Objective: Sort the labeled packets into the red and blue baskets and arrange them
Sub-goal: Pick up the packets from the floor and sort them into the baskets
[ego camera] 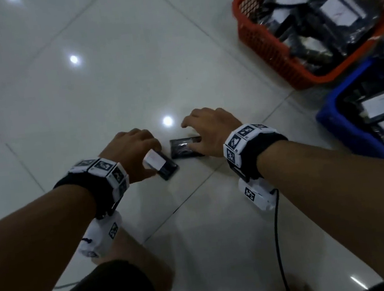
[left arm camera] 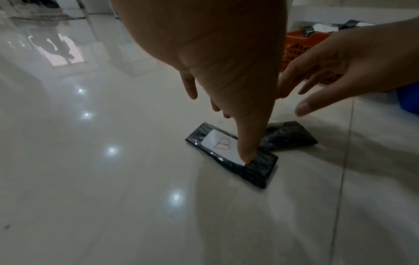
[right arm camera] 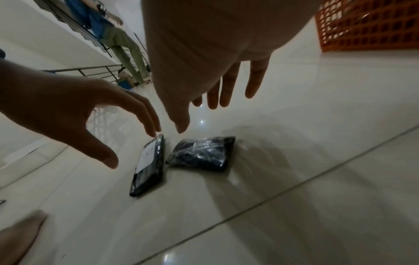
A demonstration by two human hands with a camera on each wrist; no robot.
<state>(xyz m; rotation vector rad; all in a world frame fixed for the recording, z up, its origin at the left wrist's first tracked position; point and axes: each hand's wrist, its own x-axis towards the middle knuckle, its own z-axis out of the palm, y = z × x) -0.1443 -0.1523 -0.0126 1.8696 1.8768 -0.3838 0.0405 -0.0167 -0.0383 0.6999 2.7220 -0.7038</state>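
Our left hand (ego camera: 130, 151) reaches over the flat black plastic-wrapped packet with a white paper label (ego camera: 161, 164) on the glossy pale tiled floor (ego camera: 82, 98), fingers spread and loosely bent. The left wrist view seems to put our thumb on the label's edge, while the right wrist view shows the thumb held off it and only our fingertips (right arm camera: 152, 132) near its far end, so we grasp nothing. Our right hand (ego camera: 208, 131) hovers relaxed over the crinkled black unlabelled packet (ego camera: 184, 147), which lies just beside the labelled one on its right.

Only the left wrist view reads the label: a red "B". Beyond our right hand stand the red plastic mesh basket (ego camera: 257, 39) and, nearer, the blue plastic basket (ego camera: 334, 124), both holding labelled black packets. A black cable (ego camera: 277, 231) hangs below our right wrist.
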